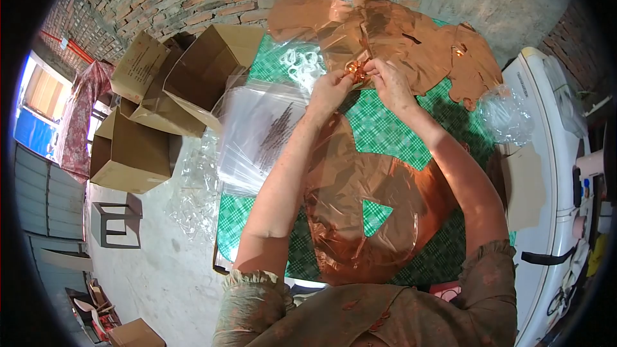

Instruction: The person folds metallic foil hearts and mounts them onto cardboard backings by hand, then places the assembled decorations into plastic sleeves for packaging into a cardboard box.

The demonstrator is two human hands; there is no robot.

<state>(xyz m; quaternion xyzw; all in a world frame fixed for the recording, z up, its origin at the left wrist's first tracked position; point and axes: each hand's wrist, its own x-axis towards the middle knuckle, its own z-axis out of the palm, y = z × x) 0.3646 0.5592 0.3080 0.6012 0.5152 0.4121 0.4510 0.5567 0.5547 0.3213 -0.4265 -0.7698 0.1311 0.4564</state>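
Observation:
My left hand [330, 95] and my right hand [393, 87] meet over the far half of the table, fingers pinched around a small shiny bunch of copper-coloured foil [357, 71]. Just beyond them spreads a pile of flat copper foil balloons [411, 51]. Another large flat foil balloon [360, 183], with a triangular opening, lies under my forearms near the table's front. Left of my left hand are white coiled strips [302, 65], possibly ribbon or straws, and a stack of clear plastic bags [250, 135].
A green checked cloth [392, 119] covers the table. Several open cardboard boxes [138, 148] stand to the left, and a small dark stool [116, 225] is on the floor. Clear plastic [504, 115] lies at the right edge beside a white appliance [546, 154]. A brick wall rises behind.

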